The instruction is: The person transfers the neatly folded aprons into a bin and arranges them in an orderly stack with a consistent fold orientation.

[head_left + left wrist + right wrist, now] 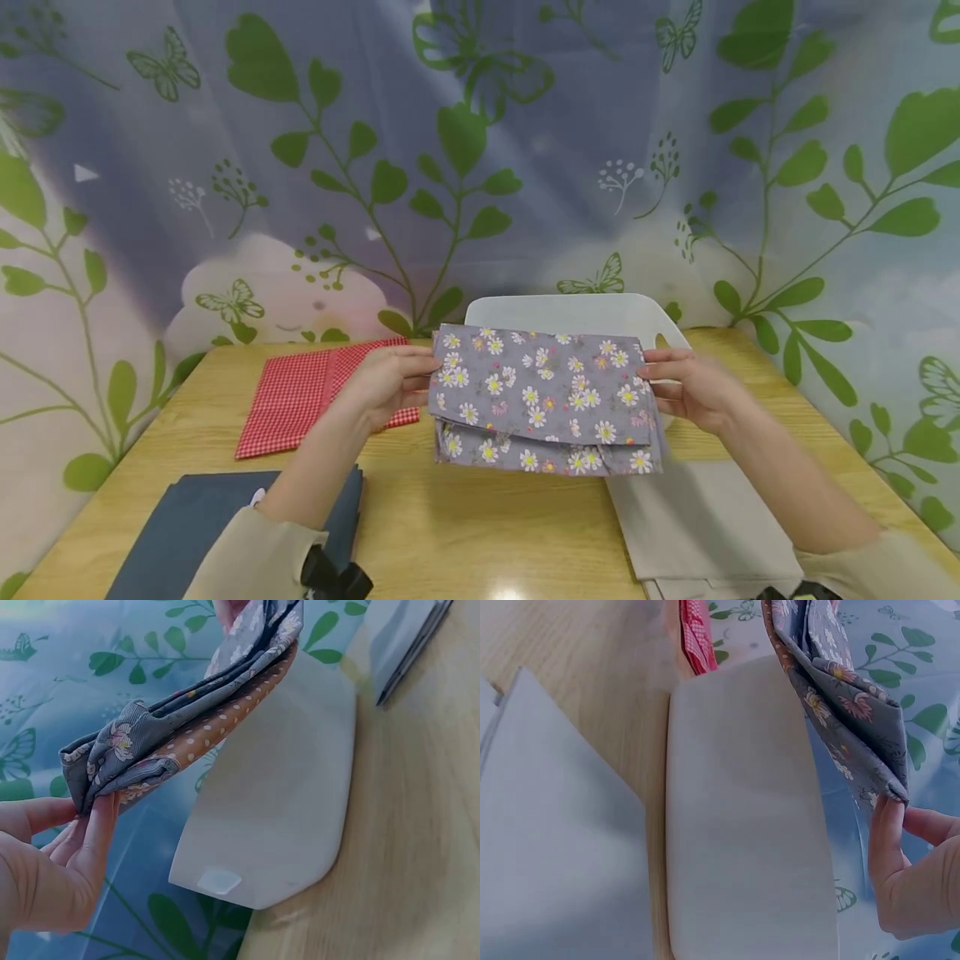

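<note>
Both hands hold up a folded grey cloth printed with daisies, in front of a white bin. The left hand pinches its left edge, and the right hand pinches the right edge. In the left wrist view, the left hand grips a corner of the folded layers, and a brown underside with white dots shows. The right wrist view has the right hand pinching the opposite corner between thumb and fingers. The white bin stands behind the cloth, its lower part mostly hidden in the head view.
A red checked folded cloth lies at the back left of the wooden table. Nearer on the left is a dark blue folded cloth. A light grey folded cloth lies at the right front. A leaf-patterned curtain hangs behind.
</note>
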A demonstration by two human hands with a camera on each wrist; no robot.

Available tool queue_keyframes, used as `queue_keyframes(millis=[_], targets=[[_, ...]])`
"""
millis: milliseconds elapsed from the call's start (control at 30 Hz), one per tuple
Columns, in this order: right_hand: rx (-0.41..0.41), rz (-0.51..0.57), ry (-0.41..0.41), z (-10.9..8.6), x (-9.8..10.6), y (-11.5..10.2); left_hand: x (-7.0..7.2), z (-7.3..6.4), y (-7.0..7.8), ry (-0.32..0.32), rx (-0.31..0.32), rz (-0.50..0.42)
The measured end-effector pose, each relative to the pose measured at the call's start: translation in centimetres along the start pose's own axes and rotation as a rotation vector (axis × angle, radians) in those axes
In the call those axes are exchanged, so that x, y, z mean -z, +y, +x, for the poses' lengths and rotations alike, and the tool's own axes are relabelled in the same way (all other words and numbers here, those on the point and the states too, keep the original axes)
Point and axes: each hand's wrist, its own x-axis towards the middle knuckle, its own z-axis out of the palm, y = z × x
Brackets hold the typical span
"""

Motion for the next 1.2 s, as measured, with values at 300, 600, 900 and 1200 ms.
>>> queue_keyframes(millis=[300, 600, 900, 1200], targets=[[-0.018, -0.036, 0.043, 1.4, 1.0, -1.8, -1.2, 2.2, 0.8, 0.029, 0.022, -0.037], [-0.041, -0.077, 0.074, 2.9, 2.0, -3.3, -2.0, 3.9, 1.8, 0.037, 0.057, -0.052], [-0.069, -0.043, 0.086, 3.9, 2.6, -4.3, -2.3, 5.5, 2.6, 0.032, 0.067, -0.047], [-0.085, -0.043, 0.079, 5.2, 3.2, -4.6, -2.3, 7.3, 2.7, 0.035, 0.1, -0.068]])
